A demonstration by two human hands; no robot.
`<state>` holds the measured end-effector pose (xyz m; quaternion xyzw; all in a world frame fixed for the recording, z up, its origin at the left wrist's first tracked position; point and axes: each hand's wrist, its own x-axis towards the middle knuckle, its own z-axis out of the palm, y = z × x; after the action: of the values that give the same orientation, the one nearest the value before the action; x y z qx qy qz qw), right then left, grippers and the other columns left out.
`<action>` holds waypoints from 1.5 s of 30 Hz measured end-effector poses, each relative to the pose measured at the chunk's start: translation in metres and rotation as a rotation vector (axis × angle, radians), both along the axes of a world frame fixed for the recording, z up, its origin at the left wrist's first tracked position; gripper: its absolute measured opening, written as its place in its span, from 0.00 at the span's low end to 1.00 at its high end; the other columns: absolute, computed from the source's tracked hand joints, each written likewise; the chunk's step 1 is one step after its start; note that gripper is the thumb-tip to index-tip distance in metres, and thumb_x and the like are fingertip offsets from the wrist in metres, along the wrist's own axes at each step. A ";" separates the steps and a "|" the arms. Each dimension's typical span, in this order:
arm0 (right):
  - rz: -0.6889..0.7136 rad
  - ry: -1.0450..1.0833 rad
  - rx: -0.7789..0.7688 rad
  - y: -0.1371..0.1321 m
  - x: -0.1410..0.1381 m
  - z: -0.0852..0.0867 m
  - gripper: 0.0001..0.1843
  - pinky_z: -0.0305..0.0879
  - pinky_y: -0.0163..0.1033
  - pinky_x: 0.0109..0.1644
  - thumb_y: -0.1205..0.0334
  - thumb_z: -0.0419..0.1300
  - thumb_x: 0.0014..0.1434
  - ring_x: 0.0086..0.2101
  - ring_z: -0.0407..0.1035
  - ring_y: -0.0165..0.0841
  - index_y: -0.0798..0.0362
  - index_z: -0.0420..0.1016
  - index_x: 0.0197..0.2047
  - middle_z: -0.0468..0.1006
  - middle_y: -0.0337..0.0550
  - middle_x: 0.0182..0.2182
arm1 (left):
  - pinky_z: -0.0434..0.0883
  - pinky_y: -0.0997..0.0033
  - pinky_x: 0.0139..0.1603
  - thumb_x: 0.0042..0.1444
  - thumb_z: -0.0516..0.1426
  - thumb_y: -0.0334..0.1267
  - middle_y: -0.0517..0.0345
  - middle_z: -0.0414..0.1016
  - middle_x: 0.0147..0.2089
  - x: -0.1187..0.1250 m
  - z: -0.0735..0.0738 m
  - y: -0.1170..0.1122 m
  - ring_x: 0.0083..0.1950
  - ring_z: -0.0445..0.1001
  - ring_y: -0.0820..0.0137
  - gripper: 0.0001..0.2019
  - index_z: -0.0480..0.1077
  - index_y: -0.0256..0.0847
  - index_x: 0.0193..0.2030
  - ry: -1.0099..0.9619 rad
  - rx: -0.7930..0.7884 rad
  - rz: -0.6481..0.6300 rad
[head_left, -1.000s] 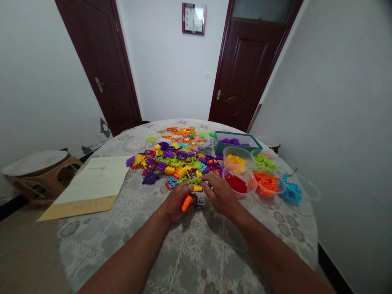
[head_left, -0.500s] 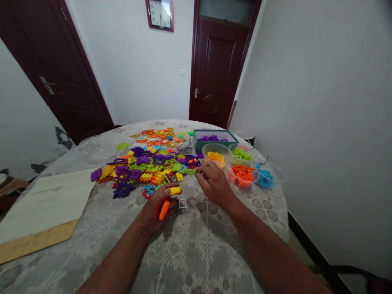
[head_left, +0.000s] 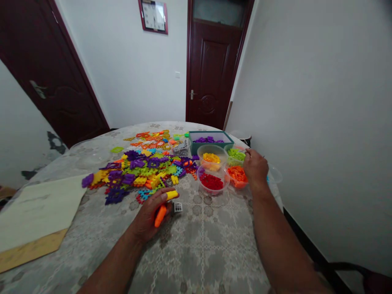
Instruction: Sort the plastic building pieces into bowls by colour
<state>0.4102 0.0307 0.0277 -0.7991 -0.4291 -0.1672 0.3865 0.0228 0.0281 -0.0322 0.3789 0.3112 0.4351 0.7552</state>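
Observation:
Near the table's middle, my left hand (head_left: 150,214) is closed around a yellow plastic building piece (head_left: 172,195) and an orange plastic building piece (head_left: 160,216). My right hand (head_left: 256,165) hovers at the right, its fingers curled together beside the bowl of green pieces (head_left: 236,154); whatever they hold is hidden. Beneath and left of that hand stands a clear bowl of orange pieces (head_left: 237,173). A large pile of mixed plastic building pieces (head_left: 153,165) spreads beyond my left hand. Red pieces (head_left: 211,181) lie in a clear bowl between my hands.
A bowl of yellow pieces (head_left: 211,157) stands before a green-edged box (head_left: 228,143) with purple pieces. Grey pieces (head_left: 181,147) fill a clear container. Blue pieces are mostly hidden behind my right hand. A pale board (head_left: 43,212) lies left, and a small white printed tag (head_left: 178,207) by my left hand.
My right hand has moved right, from a green piece at the pile's edge to beside the green bowl, uncovering the red bowl. My left hand keeps its yellow and orange pieces.

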 end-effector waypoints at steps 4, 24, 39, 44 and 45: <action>0.279 -0.030 0.140 -0.001 -0.036 0.006 0.20 0.69 0.49 0.59 0.62 0.51 0.69 0.49 0.77 0.45 0.54 0.82 0.54 0.84 0.54 0.49 | 0.63 0.80 0.17 0.53 0.70 0.43 0.48 0.82 0.43 0.000 0.002 -0.003 0.23 0.66 0.78 0.21 0.76 0.36 0.51 -0.028 -0.021 0.000; 1.193 -0.074 -0.145 -0.034 -0.194 -0.025 0.17 0.72 0.42 0.52 0.62 0.57 0.72 0.48 0.74 0.37 0.46 0.75 0.61 0.77 0.48 0.51 | 0.63 0.80 0.20 0.53 0.70 0.49 0.59 0.72 0.29 0.000 0.004 -0.006 0.23 0.65 0.77 0.24 0.76 0.38 0.52 -0.022 -0.002 -0.047; 0.402 0.107 0.098 0.012 -0.071 -0.011 0.22 0.70 0.49 0.59 0.61 0.53 0.67 0.50 0.79 0.45 0.54 0.78 0.60 0.84 0.53 0.51 | 0.67 0.79 0.19 0.56 0.69 0.48 0.45 0.77 0.48 0.002 0.002 -0.005 0.26 0.68 0.78 0.23 0.78 0.35 0.52 -0.017 -0.031 0.002; 0.534 0.054 0.172 -0.003 -0.093 -0.001 0.17 0.72 0.47 0.56 0.60 0.54 0.68 0.46 0.79 0.42 0.53 0.82 0.51 0.85 0.51 0.47 | 0.66 0.79 0.18 0.55 0.69 0.47 0.50 0.77 0.46 0.003 0.002 -0.003 0.25 0.68 0.79 0.21 0.77 0.36 0.50 -0.045 -0.068 0.063; 0.608 0.037 0.167 -0.008 -0.104 0.001 0.15 0.73 0.46 0.54 0.60 0.55 0.68 0.44 0.79 0.42 0.53 0.81 0.50 0.85 0.50 0.45 | 0.65 0.79 0.18 0.55 0.69 0.47 0.50 0.77 0.45 0.003 0.002 -0.002 0.24 0.68 0.79 0.20 0.78 0.36 0.49 -0.052 -0.073 0.084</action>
<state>0.3061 0.0228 0.0286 -0.6027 -0.6261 -0.0640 0.4906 0.0256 0.0257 -0.0305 0.3263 0.3227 0.4645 0.7574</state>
